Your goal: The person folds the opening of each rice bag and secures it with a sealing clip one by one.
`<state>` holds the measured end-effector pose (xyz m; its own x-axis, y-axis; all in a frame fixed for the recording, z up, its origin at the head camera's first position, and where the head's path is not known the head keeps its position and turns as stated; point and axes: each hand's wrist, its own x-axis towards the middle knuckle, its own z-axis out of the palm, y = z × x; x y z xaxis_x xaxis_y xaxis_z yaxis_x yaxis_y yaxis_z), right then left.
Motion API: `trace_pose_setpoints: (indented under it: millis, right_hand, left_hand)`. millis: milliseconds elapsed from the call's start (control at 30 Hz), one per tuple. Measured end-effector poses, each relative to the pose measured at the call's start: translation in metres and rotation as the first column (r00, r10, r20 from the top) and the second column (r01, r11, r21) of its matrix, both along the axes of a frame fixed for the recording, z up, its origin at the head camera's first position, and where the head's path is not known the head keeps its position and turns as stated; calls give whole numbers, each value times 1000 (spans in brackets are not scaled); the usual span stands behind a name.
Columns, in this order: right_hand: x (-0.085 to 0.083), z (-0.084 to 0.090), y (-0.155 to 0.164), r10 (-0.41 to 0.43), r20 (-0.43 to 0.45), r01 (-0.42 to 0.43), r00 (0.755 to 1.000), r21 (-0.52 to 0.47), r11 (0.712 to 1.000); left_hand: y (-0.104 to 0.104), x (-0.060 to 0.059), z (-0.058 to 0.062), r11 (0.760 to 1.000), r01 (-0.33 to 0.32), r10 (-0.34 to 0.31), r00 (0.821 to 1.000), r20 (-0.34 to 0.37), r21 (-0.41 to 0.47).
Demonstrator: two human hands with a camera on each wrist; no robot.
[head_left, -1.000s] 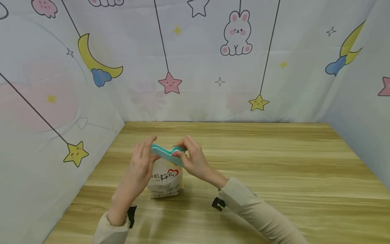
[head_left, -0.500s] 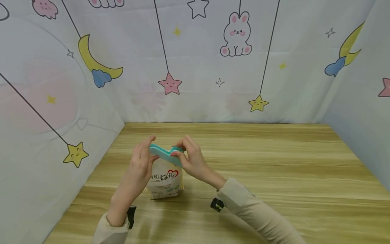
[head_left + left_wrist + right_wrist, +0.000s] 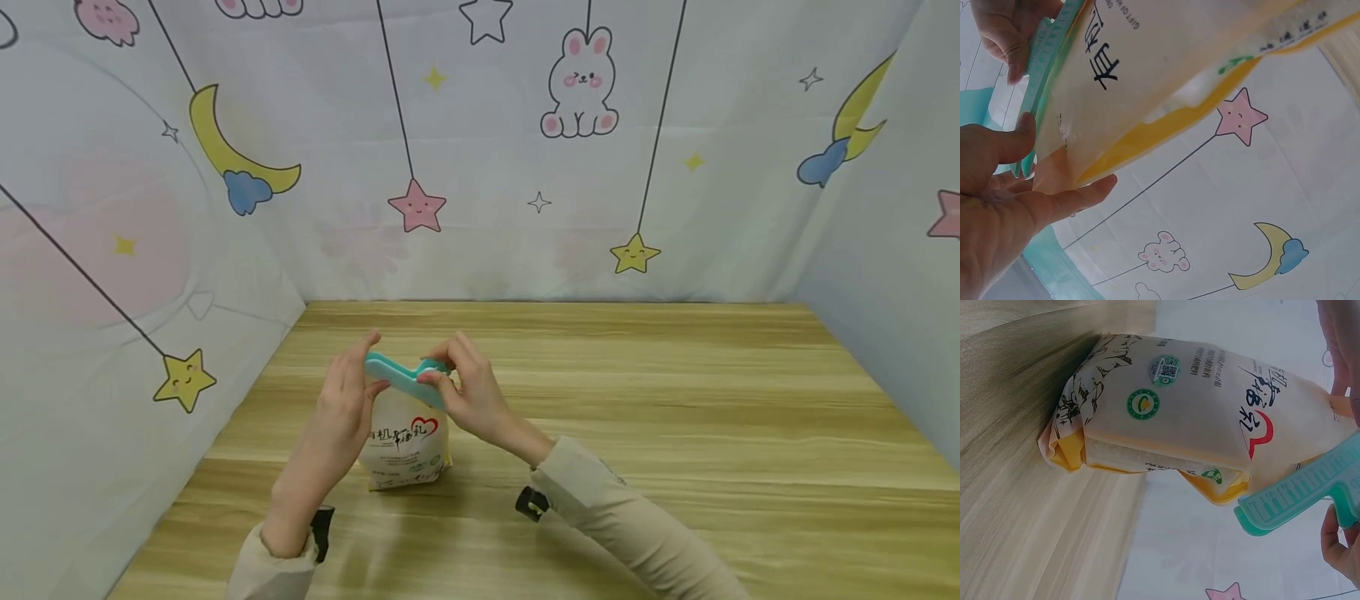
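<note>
At the top of the bag, both hands work a teal sealing clip point(image 3: 405, 379). The right hand point(image 3: 468, 400) pinches the clip's handle end between thumb and fingers. The left hand point(image 3: 345, 408) has its thumb pressed against the clip's far end, with the other fingers lying nearly straight behind the bag's folded top; this grip steadies rather than clenches.

The clip lies across the mouth of the white-and-yellow bag point(image 3: 407, 446), tilted, with its left end higher. In the right wrist view the ridged bar point(image 3: 1300, 494) projects past the bag's edge, so the clip appears only partly seated; whether its two bars have closed fully cannot be told.

The bag stands upright on the wooden bench point(image 3: 675, 417), near the left printed curtain point(image 3: 112, 333). Judged from this, the bag top is gathered and the clip applied; final closing and release remain.
</note>
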<state>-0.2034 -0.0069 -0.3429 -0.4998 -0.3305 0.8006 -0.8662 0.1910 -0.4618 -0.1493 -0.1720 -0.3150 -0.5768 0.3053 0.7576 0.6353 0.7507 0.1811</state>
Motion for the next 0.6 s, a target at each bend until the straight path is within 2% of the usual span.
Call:
trace_pose_setpoints:
  millis: [367,600]
  right_hand:
    - [-2,-3,-1,2,10,-2,1000,11,1000]
    - [-5,-4,3,29,64,-30,998,6,1000]
  left_hand:
    - [-1,-2,0,1000,-11,11,1000,5,1]
    - [-1,-3,1,1000,-14,14,1000,10,11]
